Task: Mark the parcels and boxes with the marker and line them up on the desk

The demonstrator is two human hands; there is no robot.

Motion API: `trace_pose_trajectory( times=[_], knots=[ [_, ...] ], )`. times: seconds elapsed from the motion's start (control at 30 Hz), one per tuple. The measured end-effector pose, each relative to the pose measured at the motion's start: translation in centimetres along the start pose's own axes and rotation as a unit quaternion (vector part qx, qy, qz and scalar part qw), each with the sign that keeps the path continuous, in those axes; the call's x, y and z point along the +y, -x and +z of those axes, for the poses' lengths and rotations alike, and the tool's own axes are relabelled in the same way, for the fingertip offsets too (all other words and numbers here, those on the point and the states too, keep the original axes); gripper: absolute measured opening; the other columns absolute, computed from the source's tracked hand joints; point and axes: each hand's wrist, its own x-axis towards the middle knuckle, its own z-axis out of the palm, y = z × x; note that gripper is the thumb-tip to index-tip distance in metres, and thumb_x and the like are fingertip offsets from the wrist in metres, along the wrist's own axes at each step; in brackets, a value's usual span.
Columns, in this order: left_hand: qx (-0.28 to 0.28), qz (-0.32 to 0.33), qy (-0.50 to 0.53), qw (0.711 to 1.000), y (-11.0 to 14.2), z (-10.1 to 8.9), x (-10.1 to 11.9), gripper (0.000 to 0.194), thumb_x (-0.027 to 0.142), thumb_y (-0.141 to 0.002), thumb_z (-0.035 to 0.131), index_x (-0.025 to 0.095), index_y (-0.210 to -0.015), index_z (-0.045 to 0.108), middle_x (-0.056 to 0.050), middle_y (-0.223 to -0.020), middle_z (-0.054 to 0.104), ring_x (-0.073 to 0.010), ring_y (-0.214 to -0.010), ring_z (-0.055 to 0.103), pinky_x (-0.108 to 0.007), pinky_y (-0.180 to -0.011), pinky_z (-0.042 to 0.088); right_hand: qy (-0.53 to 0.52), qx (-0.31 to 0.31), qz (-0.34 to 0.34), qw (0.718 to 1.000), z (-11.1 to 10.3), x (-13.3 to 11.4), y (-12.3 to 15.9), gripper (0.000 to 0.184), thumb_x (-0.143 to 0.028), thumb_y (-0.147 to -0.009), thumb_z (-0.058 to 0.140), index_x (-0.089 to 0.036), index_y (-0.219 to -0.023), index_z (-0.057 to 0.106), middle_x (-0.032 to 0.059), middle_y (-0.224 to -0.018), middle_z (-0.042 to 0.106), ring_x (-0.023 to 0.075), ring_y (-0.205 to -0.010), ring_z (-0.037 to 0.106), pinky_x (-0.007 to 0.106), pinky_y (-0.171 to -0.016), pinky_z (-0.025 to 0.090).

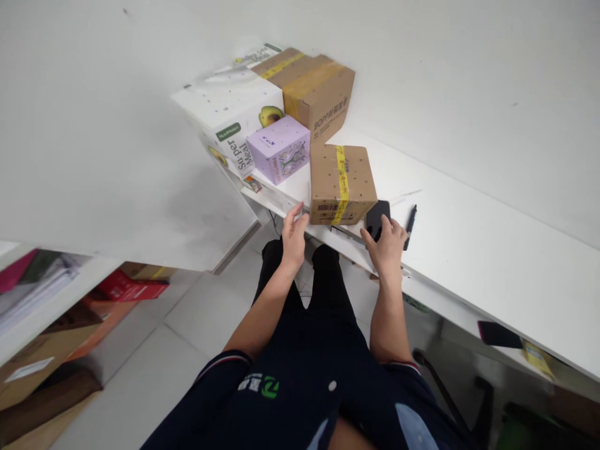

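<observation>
A small cardboard box [323,181] with yellow tape over its top sits near the front edge of the white desk [473,244]. My left hand [294,234] is beside its left lower corner, fingers apart and holding nothing. On the right, my right hand [387,244] reaches over a black smartphone [376,215] lying flat, with thumb and fingers spread at its near end. Whether those fingertips touch the phone I cannot tell. Just right of that hand lies a black marker pen [411,224].
Behind the small box stand a purple box [276,150], a white box with avocado pictures [229,97] and larger taped cartons [323,94]. At lower left, a shelf [51,309] holds papers and boxes. Another dark flat object [499,335] lies below the desktop at right.
</observation>
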Motion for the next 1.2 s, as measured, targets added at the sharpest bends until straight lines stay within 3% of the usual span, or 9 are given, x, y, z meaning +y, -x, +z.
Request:
trace_pose_trajectory(
  times=[0.13,0.2,0.37,0.5,0.63,0.83,0.97,1.1,1.2],
  knots=[
    [-0.053,-0.056,0.043,0.996,-1.3,0.9,0.9,0.054,0.064,-0.094,0.055,0.034,-0.139,0.063,-0.004,-0.157,0.052,-0.027,-0.143,0.051,-0.042,-0.116,0.044,-0.187,0.021,-0.081,0.979,0.4,-1.8,-0.6,0.097,-0.06,-0.088,0.059,-0.023,-0.164,0.011,0.0211,-0.156,0.041,0.0324,-0.134,0.053,0.055,-0.107,0.05],
    [-0.072,-0.081,0.074,0.991,-1.4,1.5,1.3,0.054,0.064,-0.098,0.048,0.034,-0.139,0.063,-0.003,-0.156,0.054,-0.0265,-0.138,0.056,-0.042,-0.113,0.047,-0.194,0.061,-0.117,0.972,1.0,-3.5,-0.9,0.105,-0.065,-0.086,0.06,-0.027,-0.164,0.001,0.0205,-0.162,0.03,0.0337,-0.141,0.047,0.057,-0.109,0.047],
    [-0.089,-0.087,0.086,0.988,-0.5,2.3,0.7,0.058,0.068,-0.097,0.043,0.033,-0.139,0.064,-0.004,-0.151,0.06,-0.0251,-0.127,0.064,-0.039,-0.106,0.05,-0.106,0.105,-0.118,0.982,2.2,-7.8,-0.8,0.114,-0.073,-0.076,0.069,-0.026,-0.163,0.011,0.0236,-0.166,0.007,0.0456,-0.157,0.016,0.068,-0.114,0.037],
    [-0.091,-0.093,0.078,0.988,0.3,2.2,-1.1,0.062,0.072,-0.096,0.043,0.034,-0.141,0.063,-0.005,-0.149,0.06,-0.0217,-0.112,0.07,-0.037,-0.096,0.055,-0.055,0.092,-0.073,0.992,2.1,-9.9,-0.4,0.122,-0.071,-0.07,0.076,-0.018,-0.162,0.016,0.031,-0.164,0.006,0.0519,-0.156,0.012,0.073,-0.109,0.037],
    [-0.092,-0.084,0.088,0.988,0.6,2.3,-2.2,0.062,0.073,-0.095,0.043,0.036,-0.141,0.062,-0.006,-0.151,0.058,-0.0216,-0.109,0.07,-0.036,-0.09,0.057,-0.048,0.078,-0.073,0.993,2.1,-10.1,-0.7,0.123,-0.068,-0.069,0.079,-0.019,-0.162,0.015,0.0322,-0.164,0.008,0.0522,-0.155,0.013,0.072,-0.106,0.039],
    [-0.101,-0.054,0.039,0.993,1.0,2.7,-2.3,0.061,0.073,-0.096,0.04,0.035,-0.136,0.066,-0.005,-0.157,0.052,-0.0235,-0.122,0.065,-0.035,-0.095,0.055,-0.084,0.097,-0.087,0.988,3.0,-8.1,-2.7,0.118,-0.062,-0.066,0.082,-0.017,-0.158,0.022,0.0285,-0.163,0.009,0.0437,-0.156,0.017,0.064,-0.113,0.037],
    [-0.126,-0.013,0.024,0.992,1.5,2.4,-2.1,0.06,0.073,-0.097,0.036,0.035,-0.13,0.07,-0.005,-0.157,0.052,-0.0224,-0.123,0.064,-0.036,-0.1,0.053,-0.139,0.117,-0.087,0.979,2.2,-6.4,-4.4,0.102,-0.056,-0.074,0.074,-0.019,-0.157,0.027,0.0217,-0.156,0.027,0.0374,-0.149,0.032,0.057,-0.11,0.044],
    [-0.115,0.02,0.006,0.993,0.6,0.4,-2.1,0.057,0.07,-0.095,0.044,0.032,-0.128,0.071,-0.008,-0.148,0.06,-0.0239,-0.123,0.065,-0.04,-0.104,0.052,-0.2,0.19,-0.057,0.96,-2.1,-1.6,-7.0,0.085,-0.044,-0.09,0.054,-0.018,-0.162,0.015,0.0219,-0.153,0.036,0.0326,-0.135,0.052,0.05,-0.097,0.053],
    [-0.051,0.049,-0.056,0.996,-1.5,-2.3,-1.8,0.051,0.064,-0.089,0.059,0.025,-0.119,0.074,-0.012,-0.13,0.071,-0.0259,-0.12,0.067,-0.043,-0.106,0.05,-0.171,0.32,-0.017,0.932,-6.9,5.6,-10.3,0.085,-0.034,-0.091,0.056,-0.01,-0.161,0.014,0.029,-0.156,0.03,0.0344,-0.141,0.047,0.05,-0.104,0.048]
  ],
)
